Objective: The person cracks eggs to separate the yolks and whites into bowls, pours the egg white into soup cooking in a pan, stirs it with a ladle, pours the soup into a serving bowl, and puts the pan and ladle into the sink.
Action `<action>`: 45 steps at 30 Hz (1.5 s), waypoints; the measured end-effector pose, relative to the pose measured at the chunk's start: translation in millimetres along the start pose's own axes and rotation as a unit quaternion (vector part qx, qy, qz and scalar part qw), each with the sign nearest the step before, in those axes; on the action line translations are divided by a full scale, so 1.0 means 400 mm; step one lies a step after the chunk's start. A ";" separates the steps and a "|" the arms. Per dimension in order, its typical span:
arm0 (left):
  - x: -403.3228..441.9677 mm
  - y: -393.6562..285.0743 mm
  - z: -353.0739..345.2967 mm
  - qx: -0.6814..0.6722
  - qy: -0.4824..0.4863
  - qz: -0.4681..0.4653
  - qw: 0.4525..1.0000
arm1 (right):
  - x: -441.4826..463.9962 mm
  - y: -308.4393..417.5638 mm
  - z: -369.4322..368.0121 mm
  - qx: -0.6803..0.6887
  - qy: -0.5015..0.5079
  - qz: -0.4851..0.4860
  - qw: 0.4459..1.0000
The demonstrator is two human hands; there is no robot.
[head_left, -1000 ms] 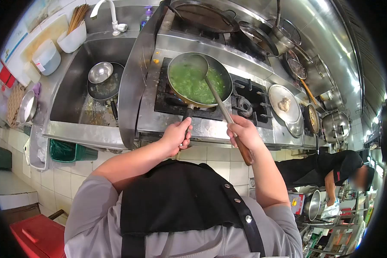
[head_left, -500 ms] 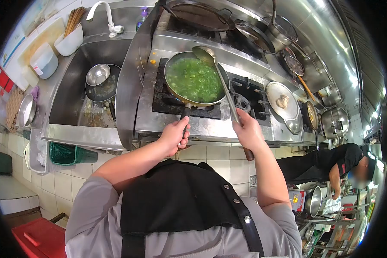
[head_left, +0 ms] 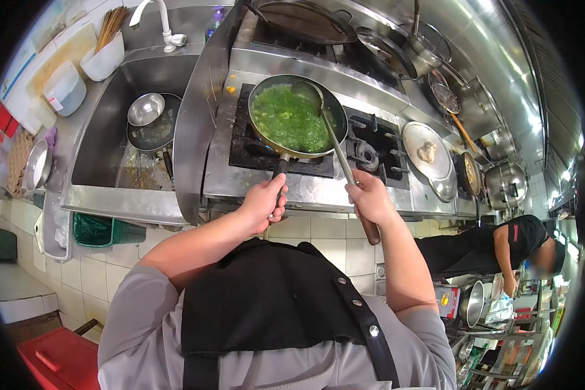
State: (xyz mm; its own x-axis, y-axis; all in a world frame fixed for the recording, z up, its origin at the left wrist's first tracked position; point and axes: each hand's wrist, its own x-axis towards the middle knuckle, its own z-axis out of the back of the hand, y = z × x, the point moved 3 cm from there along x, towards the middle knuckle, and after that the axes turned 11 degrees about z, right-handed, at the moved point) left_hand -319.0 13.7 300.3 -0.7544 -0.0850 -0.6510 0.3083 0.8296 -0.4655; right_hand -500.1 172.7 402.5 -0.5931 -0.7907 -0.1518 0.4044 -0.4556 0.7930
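A frying pan (head_left: 337, 123) rests on the left gas burner, a blue flame showing beneath its rim. Bubbling green soup with bits of leafy greens (head_left: 289, 120) fills much of it. My left hand (head_left: 264, 203) is wrapped round the pan's dark handle. In my right hand (head_left: 369, 200) is the long shaft of a metal ladle (head_left: 335, 140), its brown grip end sticking out below the fist. The ladle's bowl dips into the far side of the soup, partly covered by it.
Right of the pan is a second burner (head_left: 367, 156), then a metal lid (head_left: 428, 151). A sink (head_left: 104, 143) with a pan and metal bowl lies left, behind a steel divider (head_left: 201, 123). Large pans (head_left: 305, 23) stand at the back. A co-worker in black (head_left: 487, 247) bends at right.
The ladle's bowl has come down from the pan's far rim into the soup. My right hand has shifted slightly; my left hand keeps its hold on the handle.
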 end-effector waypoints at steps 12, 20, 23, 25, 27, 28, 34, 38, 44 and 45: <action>0.000 -0.001 -0.002 0.001 -0.005 -0.004 1.000 | -0.057 0.015 -0.010 0.044 0.045 -0.051 0.997; 0.001 -0.003 -0.002 -0.001 -0.004 0.001 1.000 | -0.109 0.041 0.005 0.137 0.050 -0.071 0.987; -0.001 -0.001 -0.002 0.001 -0.008 0.003 1.000 | -0.130 0.046 0.007 0.154 0.069 -0.072 0.983; -0.002 -0.002 -0.003 0.000 -0.007 0.002 1.000 | -0.142 0.043 0.007 0.164 0.082 -0.067 0.981; -0.004 -0.003 -0.005 -0.002 -0.010 0.004 1.000 | -0.152 0.040 0.005 0.177 0.090 -0.062 0.978; -0.005 -0.003 -0.005 -0.003 -0.011 0.005 1.000 | -0.157 0.044 0.006 0.182 0.094 -0.067 0.977; -0.006 -0.003 -0.002 -0.006 -0.004 0.003 1.000 | -0.184 0.071 0.032 0.173 0.092 -0.065 0.978; -0.004 -0.002 -0.002 -0.007 -0.010 0.005 1.000 | -0.155 0.050 0.064 0.013 0.027 0.003 1.000; -0.003 -0.001 -0.002 -0.005 -0.004 -0.001 1.000 | -0.057 0.014 0.083 -0.173 -0.077 0.054 0.980; -0.005 -0.001 -0.003 -0.004 -0.006 0.000 1.000 | -0.051 0.004 0.078 -0.181 -0.072 0.048 0.980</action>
State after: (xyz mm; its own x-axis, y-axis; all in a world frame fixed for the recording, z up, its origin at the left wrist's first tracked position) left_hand -318.3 14.2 302.4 -0.7477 -0.0910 -0.6578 0.3041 0.8336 -0.4611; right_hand -509.2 201.0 425.2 -0.6210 -0.7836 0.0185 0.6688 -0.5174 0.5339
